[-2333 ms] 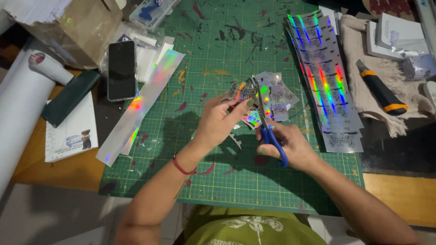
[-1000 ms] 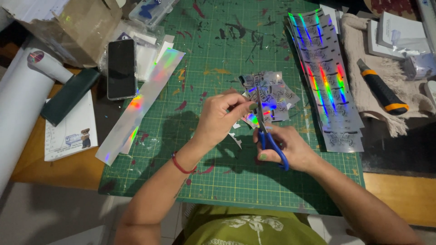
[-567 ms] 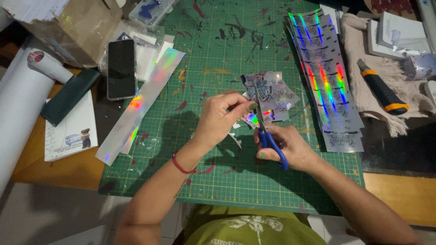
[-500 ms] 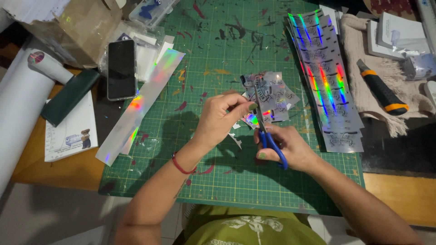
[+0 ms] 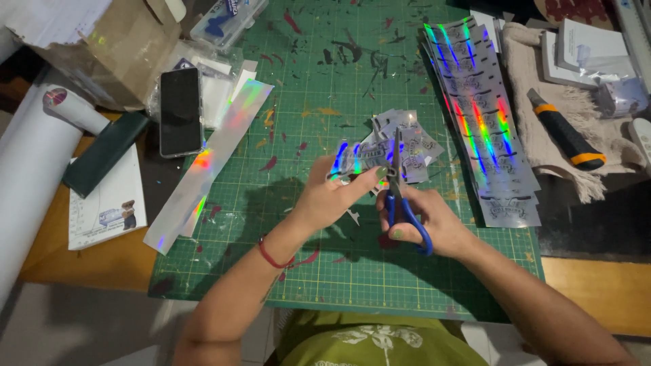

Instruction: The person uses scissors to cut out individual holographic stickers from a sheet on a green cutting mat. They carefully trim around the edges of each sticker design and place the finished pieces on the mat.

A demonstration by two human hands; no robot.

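Above the green cutting mat (image 5: 339, 271), the left hand (image 5: 332, 200) still pinches a shiny sticker strip (image 5: 356, 157); the right hand (image 5: 424, 217), gripping blue scissors (image 5: 401, 203), has closed them further, the cut advancing

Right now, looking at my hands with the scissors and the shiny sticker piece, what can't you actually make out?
Head view only:
- Scissors: the handle loops are partly hidden by the right hand.
- Holographic piece: its near edge is covered by the left hand, and glare blurs its print.
- Cut pile: the pieces overlap, so they cannot be counted.
- White roll: cut off by the left frame edge.
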